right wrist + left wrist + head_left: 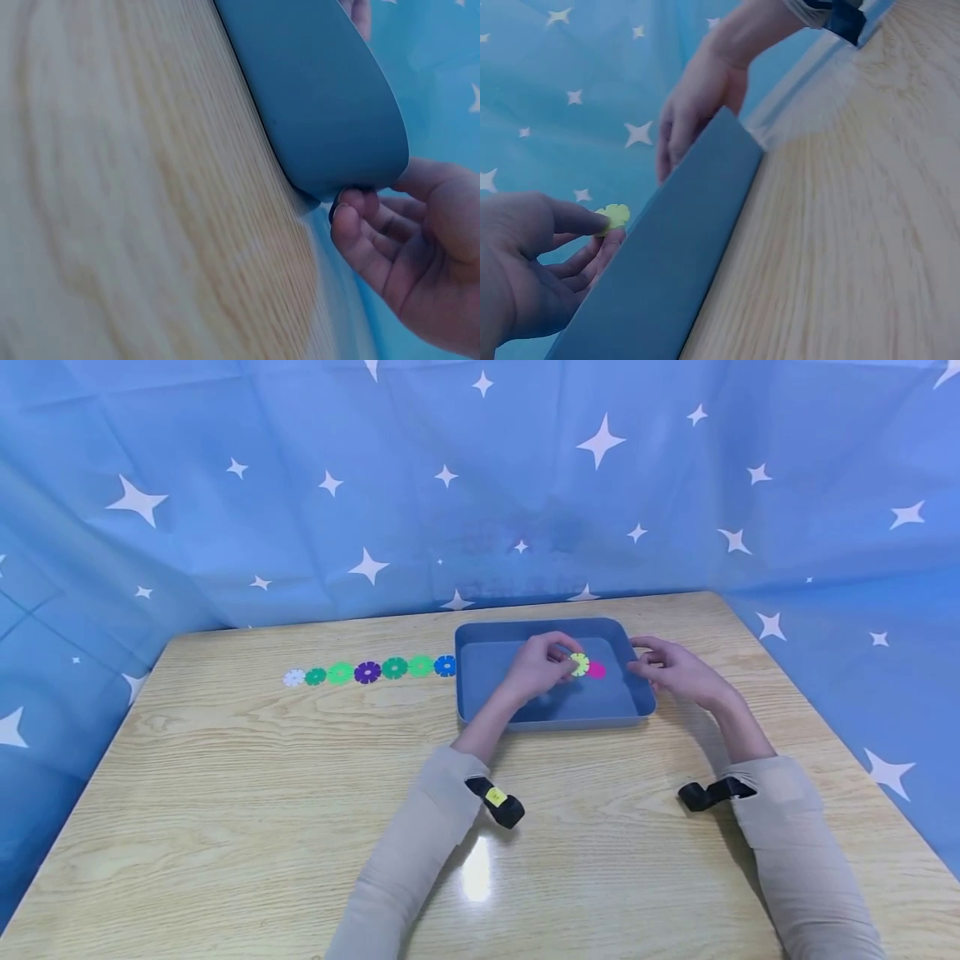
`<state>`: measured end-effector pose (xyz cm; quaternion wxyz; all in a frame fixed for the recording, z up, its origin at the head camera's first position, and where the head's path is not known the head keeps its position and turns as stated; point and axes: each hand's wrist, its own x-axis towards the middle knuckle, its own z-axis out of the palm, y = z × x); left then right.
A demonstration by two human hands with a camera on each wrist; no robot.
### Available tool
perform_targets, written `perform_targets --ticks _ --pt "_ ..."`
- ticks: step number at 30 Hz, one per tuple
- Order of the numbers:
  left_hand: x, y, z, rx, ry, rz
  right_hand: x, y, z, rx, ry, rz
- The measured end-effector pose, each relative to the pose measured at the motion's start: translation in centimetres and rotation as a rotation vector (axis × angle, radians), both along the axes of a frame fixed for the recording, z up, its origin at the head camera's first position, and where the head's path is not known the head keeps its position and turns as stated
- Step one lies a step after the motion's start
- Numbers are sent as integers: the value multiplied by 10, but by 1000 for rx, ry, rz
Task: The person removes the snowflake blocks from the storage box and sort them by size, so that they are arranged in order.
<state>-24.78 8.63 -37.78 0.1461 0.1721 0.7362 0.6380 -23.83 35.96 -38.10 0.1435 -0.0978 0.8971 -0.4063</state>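
My left hand [538, 665] reaches over the blue-grey tray [555, 724] and pinches a yellow-green notched plastic disc [581, 664] between thumb and fingers. In the left wrist view the yellow-green disc [614, 217] shows at the fingertips, above the tray's wall [667, 247]. A pink notched disc [597, 670] lies in the tray, partly covered by the yellow-green one from this angle. At the tray's right end my right hand [681, 673] grips the wall. The right wrist view shows its fingers [358, 229] curled against the outer side, with the thumb over the rim.
Left of the tray, a row of several notched discs lies on the wooden table [247, 793], from a white disc [294, 677] past a purple disc [367, 672] to a blue disc [445, 666] beside the tray. A blue star-patterned cloth [420, 435] hangs behind.
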Motion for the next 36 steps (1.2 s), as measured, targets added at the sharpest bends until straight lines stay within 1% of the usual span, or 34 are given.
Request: perform_targets --ticks 3,6,11,16,20,22,26,31,36 --pt "1 -15 1 32 2 -2 -1 1 -1 2 0 2" --pt "3 -28 4 36 12 -4 0 1 -2 -2 6 5" --pt "3 -51 6 8 50 -21 2 1 0 -8 16 7" --pt "0 -79 6 -2 97 -7 3 -1 1 -19 17 11" --pt "-2 -105 9 11 115 33 4 -2 1 -26 13 6" --pt "-1 -118 10 -1 123 59 3 -1 1 -29 11 7" --pt "-1 -146 11 -37 113 114 4 -1 1 -28 9 5" --pt "-1 -181 8 -65 83 193 4 0 0 -23 6 5" --pt "3 -218 4 -98 74 254 5 -1 1 -22 12 9"
